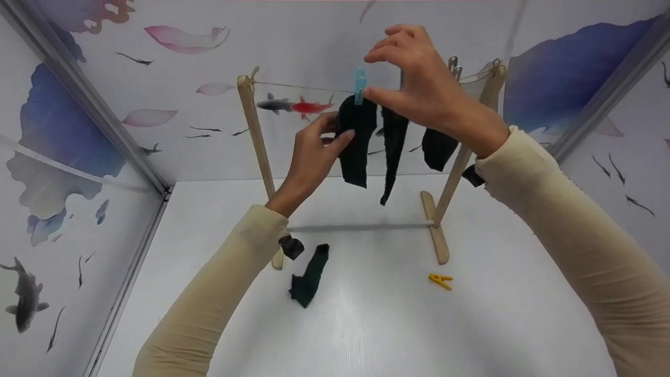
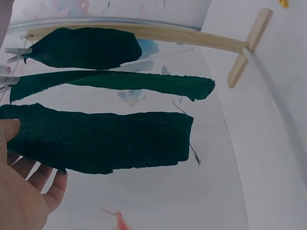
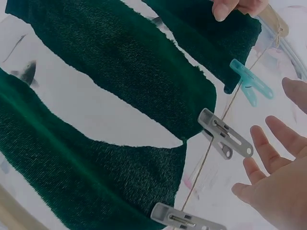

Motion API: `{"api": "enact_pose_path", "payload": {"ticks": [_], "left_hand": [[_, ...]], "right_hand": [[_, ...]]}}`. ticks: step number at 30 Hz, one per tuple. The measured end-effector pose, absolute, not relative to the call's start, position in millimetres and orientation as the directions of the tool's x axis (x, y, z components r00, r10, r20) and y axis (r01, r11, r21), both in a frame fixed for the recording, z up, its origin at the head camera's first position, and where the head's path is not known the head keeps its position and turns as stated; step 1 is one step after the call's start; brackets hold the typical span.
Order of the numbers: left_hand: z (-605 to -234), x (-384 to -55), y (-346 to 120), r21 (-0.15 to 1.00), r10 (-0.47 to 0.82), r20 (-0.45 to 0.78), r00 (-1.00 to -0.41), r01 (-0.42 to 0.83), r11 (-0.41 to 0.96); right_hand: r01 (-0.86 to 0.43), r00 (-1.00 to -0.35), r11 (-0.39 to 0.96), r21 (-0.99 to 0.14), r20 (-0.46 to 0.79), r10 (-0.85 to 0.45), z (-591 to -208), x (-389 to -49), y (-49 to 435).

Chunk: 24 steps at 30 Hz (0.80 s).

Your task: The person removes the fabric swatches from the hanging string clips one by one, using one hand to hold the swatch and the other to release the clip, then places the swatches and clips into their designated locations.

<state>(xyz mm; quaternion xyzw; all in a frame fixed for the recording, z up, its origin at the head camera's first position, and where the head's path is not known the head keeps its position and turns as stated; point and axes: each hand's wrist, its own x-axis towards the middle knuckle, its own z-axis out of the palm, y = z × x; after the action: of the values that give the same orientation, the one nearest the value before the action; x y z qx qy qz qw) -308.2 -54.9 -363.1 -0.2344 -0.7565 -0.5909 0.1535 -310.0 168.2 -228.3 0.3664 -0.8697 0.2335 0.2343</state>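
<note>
A dark green piece of cloth (image 1: 358,141) hangs from the string (image 1: 303,86) under a light blue clothespin (image 1: 360,86). My left hand (image 1: 317,152) holds this cloth by its left edge near the top, thumb in front and fingers behind. Beside the blue clothespin, my right hand (image 1: 424,78) has its fingers spread; the right wrist view shows them apart from the pin. Two more dark green cloths, a narrow one (image 2: 115,85) and a wider one (image 2: 86,48), hang alongside from grey clothespins (image 3: 225,133).
The string runs between two wooden posts (image 1: 256,136), joined low down by a white bar (image 1: 361,227). On the white table (image 1: 366,324) lie another dark green cloth (image 1: 310,277) and a yellow clothespin (image 1: 440,281). Printed panels (image 1: 199,146) stand behind and at both sides.
</note>
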Motion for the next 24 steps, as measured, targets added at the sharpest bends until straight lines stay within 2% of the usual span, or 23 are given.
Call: {"api": "enact_pose_path", "payload": {"ticks": [10, 24], "left_hand": [[-373, -311, -58, 0.827, 0.154, 0.503, -0.851, 0.525, 0.203], [-366, -315, -52, 0.830, 0.141, 0.511, -0.848, 0.530, 0.174]], "right_hand": [[-0.725, -0.662, 0.644, -0.244, 0.506, -0.553, -239, -320, 153], [-0.693, -0.704, 0.676, -0.250, 0.434, -0.561, -234, -326, 150]]}}
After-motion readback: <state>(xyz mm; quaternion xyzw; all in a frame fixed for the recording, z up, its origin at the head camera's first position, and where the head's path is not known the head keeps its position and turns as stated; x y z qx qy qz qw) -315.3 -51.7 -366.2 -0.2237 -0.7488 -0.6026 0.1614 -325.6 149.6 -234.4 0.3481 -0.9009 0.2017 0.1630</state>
